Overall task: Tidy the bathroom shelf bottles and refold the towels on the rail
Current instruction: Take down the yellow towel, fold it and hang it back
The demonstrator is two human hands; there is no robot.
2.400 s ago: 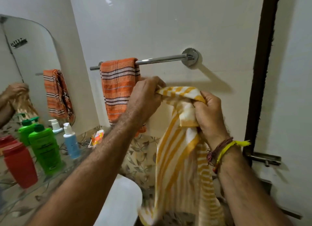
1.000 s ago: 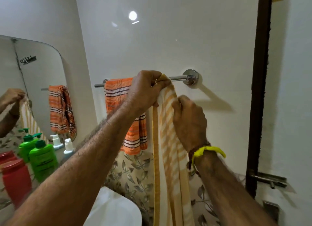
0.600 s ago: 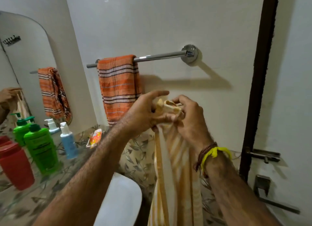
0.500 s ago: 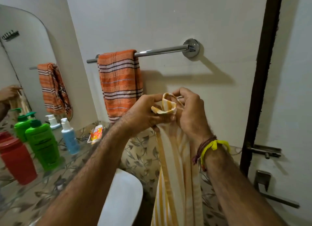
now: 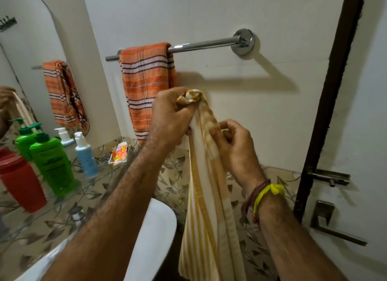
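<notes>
A yellow-and-white striped towel (image 5: 207,218) hangs down in front of me, below the chrome rail (image 5: 201,45). My left hand (image 5: 169,117) grips its bunched top end in a fist. Lower and to the right, my right hand (image 5: 234,146) pinches the towel's edge with curled fingers. An orange striped towel (image 5: 146,85) hangs folded over the rail's left part. On the glass shelf (image 5: 62,199) at the left stand a red bottle (image 5: 21,180), a green bottle (image 5: 52,163) and a blue pump bottle (image 5: 85,155).
A small orange sachet (image 5: 119,153) lies at the shelf's far end. A mirror (image 5: 27,71) fills the left wall. A white basin (image 5: 150,238) sits below my left forearm. At the right are a dark door frame (image 5: 326,104) and a metal latch (image 5: 328,177).
My left hand has closed into a fist on the towel's top end and lifted it slightly. My right hand has slid down the towel's edge, away from the left.
</notes>
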